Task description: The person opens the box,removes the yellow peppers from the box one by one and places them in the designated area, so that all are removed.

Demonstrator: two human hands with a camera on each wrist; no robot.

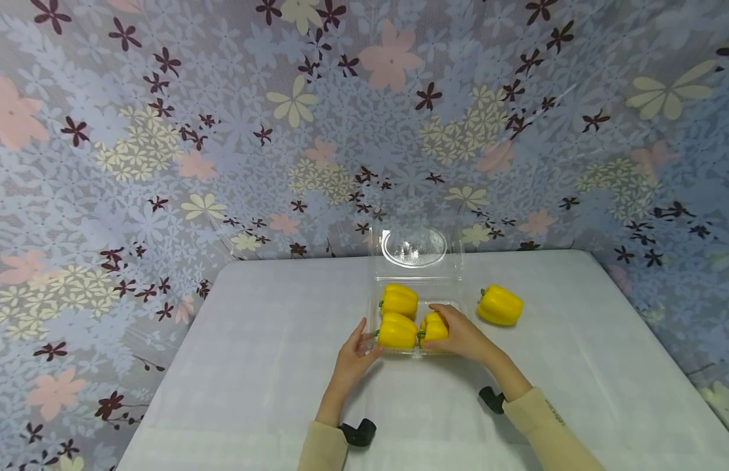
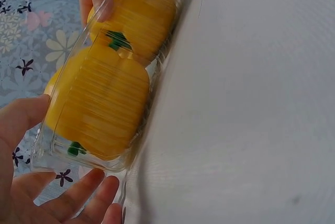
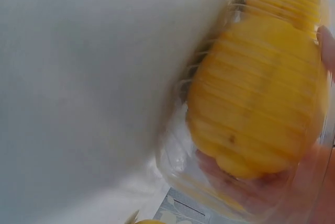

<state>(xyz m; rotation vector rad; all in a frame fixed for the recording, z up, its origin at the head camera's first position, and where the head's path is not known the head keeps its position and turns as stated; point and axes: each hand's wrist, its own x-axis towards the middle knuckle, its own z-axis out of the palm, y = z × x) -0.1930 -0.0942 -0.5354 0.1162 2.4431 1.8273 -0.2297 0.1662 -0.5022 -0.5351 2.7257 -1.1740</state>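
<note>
A clear plastic clamshell container (image 1: 423,307) sits on the table with its lid (image 1: 414,247) raised at the back. Two yellow bell peppers, one behind (image 1: 399,300) and one in front (image 1: 396,331), lie in its left part. My right hand (image 1: 467,337) grips a third yellow bell pepper (image 1: 433,329) inside the front right part, thumb and fingers on opposite sides. At the container's left end is my left hand (image 1: 349,360), its fingers spread around the corner; in the left wrist view the thumb (image 2: 23,116) touches the near rim.
Another yellow bell pepper (image 1: 500,305) lies on the white-covered table (image 1: 270,340), right of the container. Flowered wallpaper (image 1: 317,131) covers the wall directly behind the raised lid. Each wrist carries a black device, one left (image 1: 359,433) and one right (image 1: 491,400).
</note>
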